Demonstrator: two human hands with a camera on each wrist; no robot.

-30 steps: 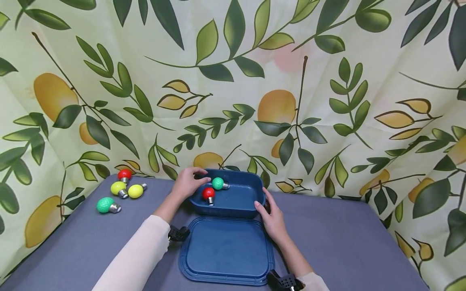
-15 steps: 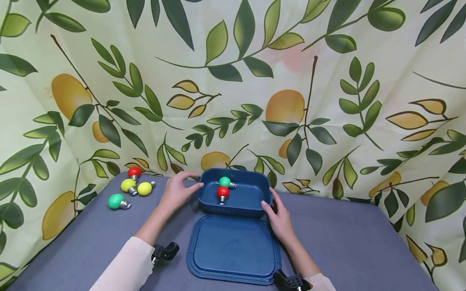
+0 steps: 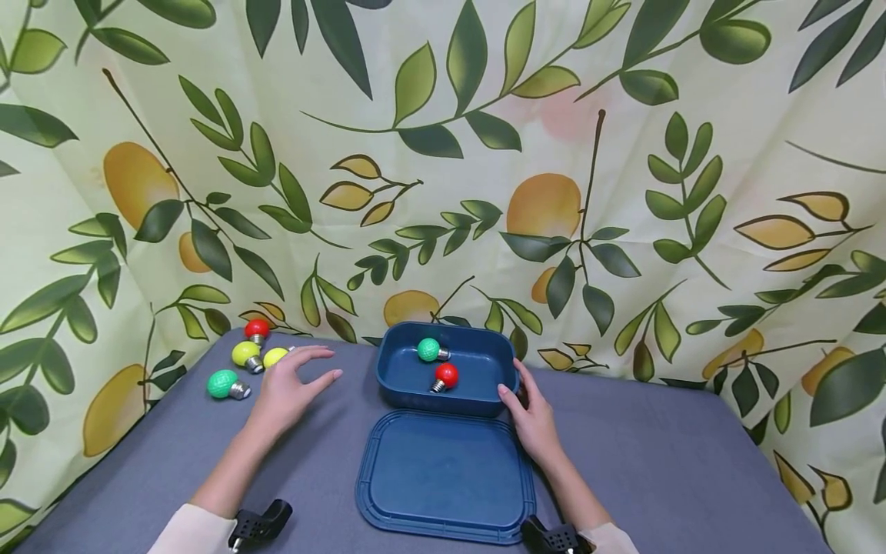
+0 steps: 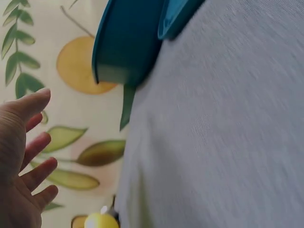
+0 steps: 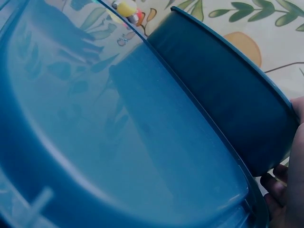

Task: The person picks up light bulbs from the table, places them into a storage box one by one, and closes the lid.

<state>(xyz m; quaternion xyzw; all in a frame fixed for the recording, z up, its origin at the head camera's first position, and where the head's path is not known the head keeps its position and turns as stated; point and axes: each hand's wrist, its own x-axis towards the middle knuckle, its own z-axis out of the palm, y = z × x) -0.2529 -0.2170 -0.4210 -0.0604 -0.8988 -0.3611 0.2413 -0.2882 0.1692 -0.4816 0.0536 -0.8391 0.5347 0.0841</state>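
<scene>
A dark blue plastic box (image 3: 477,362) stands near the back of the table, holding a green bulb (image 3: 428,350) and a red bulb (image 3: 446,375). My right hand (image 3: 533,415) grips its right end, thumb at the rim and fingers along the outer wall. Off to the left of the box, my left hand (image 3: 287,392) is in the air with spread fingers and nothing in it. It partly covers one yellow bulb (image 3: 274,356). Around it lie another yellow bulb (image 3: 244,354), a red bulb (image 3: 257,329) and a green bulb (image 3: 223,384).
A blue lid (image 3: 446,477) lies flat on the grey tablecloth (image 3: 664,462), directly in front of the box. Behind the table hangs a cloth (image 3: 443,177) printed with leaves and fruit.
My left hand has left the box's left end and moved left to the loose bulbs. Inside the box, the red bulb has rolled to the right. The right hand keeps its grip.
</scene>
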